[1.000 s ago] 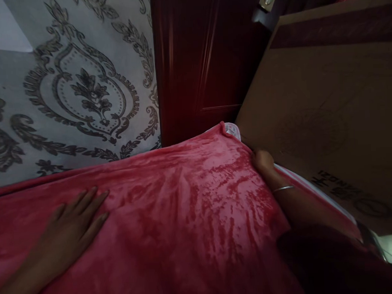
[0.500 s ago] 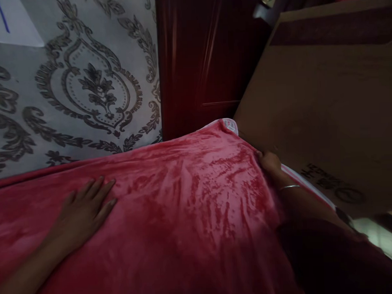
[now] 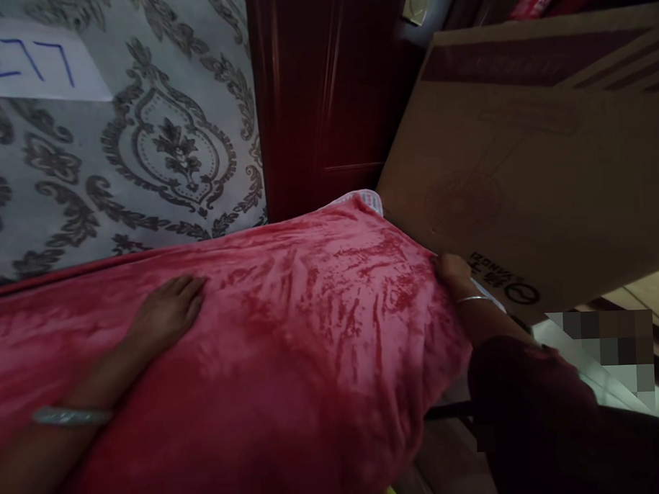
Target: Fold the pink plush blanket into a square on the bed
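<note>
A pinkish-red plush blanket (image 3: 288, 313) is spread over the surface in front of me, with wrinkles and brushed streaks across its right half. My left hand (image 3: 172, 306) lies flat on top of it, fingers stretched forward and close together. At the blanket's right edge, my right hand (image 3: 452, 269) is closed on the fabric; its fingertips are partly hidden by the cloth. Under the blanket's far right corner, a white patterned cloth edge (image 3: 372, 200) shows.
Patterned grey wallpaper (image 3: 175, 159) with a paper sheet marked 277 (image 3: 36, 66) stands behind. Beside it is a dark red door (image 3: 324, 96). A large cardboard box (image 3: 520, 147) leans at the right, close to my right hand.
My left hand has slid forward and right over the blanket, its fingers drawn closer together. My right hand stays at the edge. The view has shifted, showing more of the paper sheet and box.
</note>
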Tool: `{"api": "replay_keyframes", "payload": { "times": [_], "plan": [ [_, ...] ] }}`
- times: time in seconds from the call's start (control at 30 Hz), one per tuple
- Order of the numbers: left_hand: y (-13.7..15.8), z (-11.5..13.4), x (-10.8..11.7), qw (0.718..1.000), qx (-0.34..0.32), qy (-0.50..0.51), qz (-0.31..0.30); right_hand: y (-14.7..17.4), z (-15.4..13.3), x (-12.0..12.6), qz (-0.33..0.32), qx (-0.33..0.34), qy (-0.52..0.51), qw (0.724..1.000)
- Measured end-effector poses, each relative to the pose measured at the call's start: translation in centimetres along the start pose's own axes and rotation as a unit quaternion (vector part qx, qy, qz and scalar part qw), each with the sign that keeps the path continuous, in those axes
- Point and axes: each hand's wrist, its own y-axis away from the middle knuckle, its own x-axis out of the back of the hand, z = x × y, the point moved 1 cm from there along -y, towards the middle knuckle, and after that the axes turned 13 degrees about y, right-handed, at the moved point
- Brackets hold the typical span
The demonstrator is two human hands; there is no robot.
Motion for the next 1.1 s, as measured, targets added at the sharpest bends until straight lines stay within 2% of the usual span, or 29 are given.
{"api": "replay_keyframes", "payload": {
  "times": [0.1,0.23,0.37,0.47,0.53,0.63,0.73,0.93,1.1],
  "plan": [
    [1.7,2.8,-0.2,0.998,-0.042,0.033,-0.021,0.9,0.9,-0.2,-0.033,0.003,0.001,0.999],
    [6.4,9.6,-1.7,0.985,-0.130,0.092,-0.072,2.9,3.7,-0.7,-0.055,0.007,-0.004,0.998],
    [12.0,16.7,-3.0,0.946,-0.257,0.156,-0.123,5.3,6.3,-1.0,-0.046,0.023,0.011,0.999],
    [15.2,20.7,-4.0,0.925,-0.298,0.172,-0.163,6.5,7.6,-0.8,-0.033,0.001,0.017,0.999],
    [16.4,22.6,-5.2,0.924,-0.305,0.145,-0.181,6.8,8.2,-0.5,-0.014,-0.033,0.004,0.999],
    [16.9,24.2,-7.1,0.930,-0.306,0.088,-0.185,6.8,8.7,-0.2,0.008,-0.056,-0.024,0.998],
    [16.6,24.7,-8.0,0.928,-0.319,0.077,-0.176,6.9,8.9,-0.4,-0.018,-0.058,-0.054,0.997],
    [16.3,25.0,-6.3,0.926,-0.344,0.056,-0.142,8.3,9.1,-1.2,-0.017,-0.054,-0.063,0.996],
    [16.4,25.0,-5.5,0.926,-0.356,0.063,-0.105,8.4,10.3,-1.2,0.030,-0.059,-0.034,0.997]
  ]
}}
